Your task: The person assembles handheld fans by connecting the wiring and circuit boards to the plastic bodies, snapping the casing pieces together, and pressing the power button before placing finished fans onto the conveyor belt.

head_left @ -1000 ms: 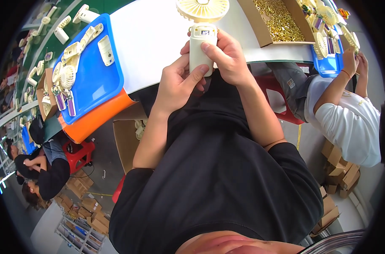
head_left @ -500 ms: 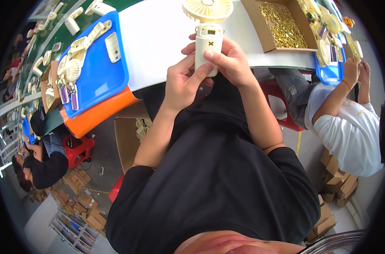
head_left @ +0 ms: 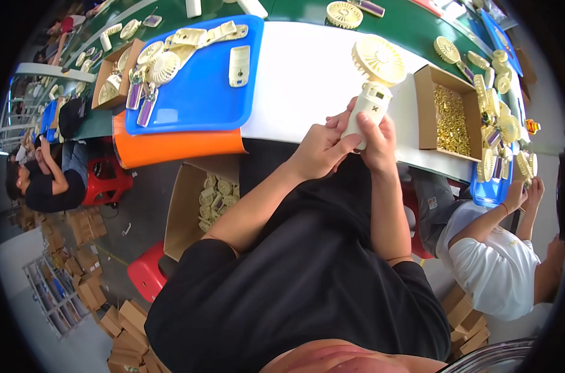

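Cream plastic fills both your hands: your left hand (head_left: 316,149) and right hand (head_left: 377,142) are closed together around the handle of a small handheld fan (head_left: 372,87), fingers curled on its lower half, the left thumb pressed along its side. You hold the fan upright above the near edge of the white table (head_left: 307,74), at about 12 o'clock from your chest. Its round ribbed head sits on top, tilted slightly toward 1 o'clock, and the pale handle shows a small dark mark on its face. At 10 o'clock from your hands lies a blue tray (head_left: 201,93) carrying more cream fan parts and one loose handle, with an orange tray (head_left: 170,146) just under its near rim. At 2 o'clock stands an open cardboard box of gold screws (head_left: 450,118). Below the table edge, at 8 o'clock, an open carton (head_left: 192,205) holds further cream pieces, beside a red stool (head_left: 144,273). A person in a white shirt (head_left: 493,267) sits at 4 o'clock, hands raised to another blue tray (head_left: 490,189). Nothing blocks your sight of the fan.
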{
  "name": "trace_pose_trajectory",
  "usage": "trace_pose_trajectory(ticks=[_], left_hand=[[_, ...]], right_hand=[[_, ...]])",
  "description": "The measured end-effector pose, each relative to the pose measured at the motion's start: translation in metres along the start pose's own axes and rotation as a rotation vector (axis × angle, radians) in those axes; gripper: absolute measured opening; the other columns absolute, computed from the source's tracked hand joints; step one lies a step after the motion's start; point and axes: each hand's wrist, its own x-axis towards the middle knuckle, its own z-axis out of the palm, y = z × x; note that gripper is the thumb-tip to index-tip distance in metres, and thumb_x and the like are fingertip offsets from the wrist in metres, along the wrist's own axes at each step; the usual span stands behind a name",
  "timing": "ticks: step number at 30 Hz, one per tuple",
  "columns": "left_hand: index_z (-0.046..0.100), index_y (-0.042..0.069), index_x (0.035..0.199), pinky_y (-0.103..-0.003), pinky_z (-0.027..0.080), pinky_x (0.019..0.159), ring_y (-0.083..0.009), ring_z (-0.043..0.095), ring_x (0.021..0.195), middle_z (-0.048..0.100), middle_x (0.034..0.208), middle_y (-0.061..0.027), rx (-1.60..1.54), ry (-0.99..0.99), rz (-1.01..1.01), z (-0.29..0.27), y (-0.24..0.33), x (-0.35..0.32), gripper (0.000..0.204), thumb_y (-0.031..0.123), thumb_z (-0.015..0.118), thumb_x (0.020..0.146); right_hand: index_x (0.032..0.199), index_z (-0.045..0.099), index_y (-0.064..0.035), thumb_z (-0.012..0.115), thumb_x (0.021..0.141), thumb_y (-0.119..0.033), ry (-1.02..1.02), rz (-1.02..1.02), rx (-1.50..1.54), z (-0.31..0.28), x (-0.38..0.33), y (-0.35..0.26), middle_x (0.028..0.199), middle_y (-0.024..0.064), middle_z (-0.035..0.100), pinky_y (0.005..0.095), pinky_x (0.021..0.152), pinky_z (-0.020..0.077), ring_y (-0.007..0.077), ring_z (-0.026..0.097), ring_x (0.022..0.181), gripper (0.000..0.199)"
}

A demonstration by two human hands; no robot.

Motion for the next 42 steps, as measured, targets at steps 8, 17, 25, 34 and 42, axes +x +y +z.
trace_pose_trajectory(ticks=[8,17,25,34,42], left_hand=[[0.069,-0.001,0.088,-0.025,0.050,0.052,-0.0102,0.061,0.058,0.064,0.069,-0.0048,-0.070,0.185,0.066,-0.009,-0.008,0.008,0.044,0.037,0.058,0.107],[0.070,-0.002,0.102,-0.027,0.055,0.058,-0.0133,0.066,0.064,0.069,0.084,-0.0079,-0.050,0.068,0.096,-0.011,-0.007,0.021,0.040,0.033,0.052,0.109],[0.071,-0.004,0.101,-0.026,0.054,0.056,-0.0105,0.064,0.060,0.068,0.075,-0.0059,-0.028,0.292,0.080,-0.008,-0.027,0.034,0.035,0.030,0.069,0.101],[0.068,-0.006,0.112,-0.025,0.058,0.062,-0.0101,0.069,0.073,0.075,0.094,-0.0092,0.371,0.505,0.436,0.008,-0.005,0.035,0.040,0.020,0.085,0.086],[0.062,-0.008,0.125,-0.027,0.062,0.067,-0.0131,0.071,0.088,0.073,0.109,-0.0144,0.093,0.373,0.331,-0.006,0.003,0.033,0.049,0.009,0.083,0.085]], right_hand=[[0.117,0.056,0.0034,0.061,0.103,-0.031,0.034,0.156,-0.081,0.010,0.014,-0.004,0.100,0.0184,0.068,0.0392,0.075,0.0628,0.0262,0.071,0.090,0.038],[0.114,0.060,0.0027,0.060,0.103,-0.036,0.004,0.151,0.007,-0.004,0.009,0.002,0.109,0.0185,0.067,0.0315,0.052,0.0590,0.0198,0.069,0.084,0.041],[0.132,0.055,0.0041,0.054,0.107,-0.035,0.067,0.253,-0.093,-0.028,0.020,0.010,0.113,0.0165,0.067,0.0363,0.076,0.0604,0.0190,0.068,0.091,0.046],[0.148,0.044,0.0033,0.047,0.110,-0.038,-0.035,0.146,0.493,-0.031,0.023,0.026,0.120,0.0126,0.067,0.0380,0.090,0.0556,0.0221,0.066,0.105,0.056],[0.141,0.050,0.0036,0.046,0.110,-0.041,0.134,0.179,0.555,-0.008,0.027,0.005,0.120,0.0157,0.067,0.0403,0.093,0.0562,0.0244,0.066,0.106,0.054]])
